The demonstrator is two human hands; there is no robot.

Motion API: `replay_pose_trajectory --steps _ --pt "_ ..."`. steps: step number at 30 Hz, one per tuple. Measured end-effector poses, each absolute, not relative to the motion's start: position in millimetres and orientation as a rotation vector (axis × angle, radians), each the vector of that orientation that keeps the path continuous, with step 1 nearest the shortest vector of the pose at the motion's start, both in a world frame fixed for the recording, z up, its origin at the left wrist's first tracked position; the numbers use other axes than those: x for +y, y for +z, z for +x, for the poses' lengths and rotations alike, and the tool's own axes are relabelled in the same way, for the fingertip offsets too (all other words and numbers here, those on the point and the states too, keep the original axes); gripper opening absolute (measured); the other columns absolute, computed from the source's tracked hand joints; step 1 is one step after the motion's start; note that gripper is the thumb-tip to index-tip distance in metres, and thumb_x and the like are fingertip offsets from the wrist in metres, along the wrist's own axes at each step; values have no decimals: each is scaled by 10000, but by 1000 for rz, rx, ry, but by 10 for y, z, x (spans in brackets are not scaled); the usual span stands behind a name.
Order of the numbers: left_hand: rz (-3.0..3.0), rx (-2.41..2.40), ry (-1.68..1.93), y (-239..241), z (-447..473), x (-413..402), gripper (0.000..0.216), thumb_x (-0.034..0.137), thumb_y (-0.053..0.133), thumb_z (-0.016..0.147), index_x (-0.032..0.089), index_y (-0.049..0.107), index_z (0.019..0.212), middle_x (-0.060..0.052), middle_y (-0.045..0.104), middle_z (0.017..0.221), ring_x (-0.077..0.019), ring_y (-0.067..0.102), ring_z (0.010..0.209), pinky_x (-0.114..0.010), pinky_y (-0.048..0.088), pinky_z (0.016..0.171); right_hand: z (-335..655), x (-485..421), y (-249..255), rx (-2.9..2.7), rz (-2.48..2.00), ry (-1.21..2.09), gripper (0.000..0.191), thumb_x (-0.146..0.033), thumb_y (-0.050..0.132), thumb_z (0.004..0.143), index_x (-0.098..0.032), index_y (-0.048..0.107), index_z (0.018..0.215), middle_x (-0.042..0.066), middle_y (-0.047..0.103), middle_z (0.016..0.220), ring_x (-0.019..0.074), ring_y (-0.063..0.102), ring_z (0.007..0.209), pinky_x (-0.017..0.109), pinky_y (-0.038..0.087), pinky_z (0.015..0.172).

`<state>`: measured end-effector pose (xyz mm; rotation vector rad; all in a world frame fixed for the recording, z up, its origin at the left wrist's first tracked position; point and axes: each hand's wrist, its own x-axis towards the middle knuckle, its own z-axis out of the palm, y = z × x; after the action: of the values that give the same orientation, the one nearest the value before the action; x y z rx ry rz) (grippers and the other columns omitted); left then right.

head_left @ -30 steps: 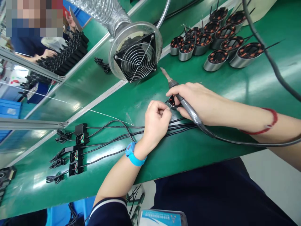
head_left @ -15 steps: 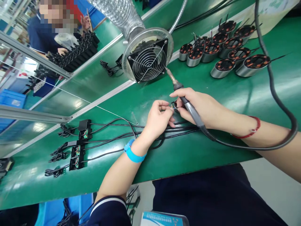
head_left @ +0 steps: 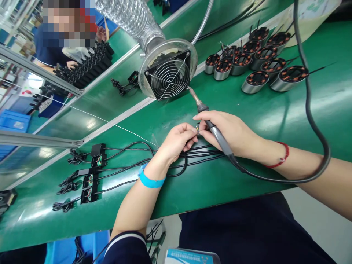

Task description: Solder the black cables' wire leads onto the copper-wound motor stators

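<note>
My right hand (head_left: 229,134) is closed around a soldering iron (head_left: 202,107), whose tip points up and away toward the fan. My left hand (head_left: 176,141), with a blue wristband, pinches a small part (head_left: 197,128) between thumb and fingers, right against my right fingertips. The part is mostly hidden by both hands. A bundle of black cables (head_left: 203,153) runs under my hands across the green table (head_left: 247,110).
A fume-extraction fan (head_left: 168,75) on a silver hose stands just beyond the iron tip. Several wound stator coils (head_left: 254,81) sit at the back right. Black connector boxes (head_left: 90,178) with cables lie at the left. Another person sits at the far left behind black parts (head_left: 82,71).
My hands closed in on each other and the small dark ring seen earlier is now hidden between them. The view shifted a little.
</note>
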<state>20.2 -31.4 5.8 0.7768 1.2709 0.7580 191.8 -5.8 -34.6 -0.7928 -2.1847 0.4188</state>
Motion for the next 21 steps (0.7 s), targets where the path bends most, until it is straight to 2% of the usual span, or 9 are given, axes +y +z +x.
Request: replay_pose_trajectory --steps 3,6,10,21 --pt "777 1257 756 62 191 -300 227 26 548 863 149 521 675 48 571 528 -22 409 361 -130 245 343 1903 -95 -360 -2159 -793 383 311 -200 484 954 -208 511 1263 10 695 893 164 661 745 293 516 709" --pt "765 1255 749 81 185 -286 251 23 530 877 149 506 661 44 569 530 -22 404 361 -133 247 348 1913 -130 -370 -2229 -765 281 340 -191 466 963 -177 505 1301 52 691 945 191 659 794 315 516 723" --pt "754 1241 716 105 173 -279 273 33 509 901 148 500 653 39 563 521 -21 387 356 -133 232 351 1925 -166 -405 -2254 -773 168 304 -203 392 1017 -159 521 1290 69 672 916 212 642 802 337 510 718" --pt "802 1256 707 82 155 -284 231 23 542 870 142 522 674 41 569 530 -14 387 373 -125 209 366 1953 -132 -440 -2154 -764 207 269 -225 495 1013 -187 514 1278 30 736 909 188 705 819 320 509 732"
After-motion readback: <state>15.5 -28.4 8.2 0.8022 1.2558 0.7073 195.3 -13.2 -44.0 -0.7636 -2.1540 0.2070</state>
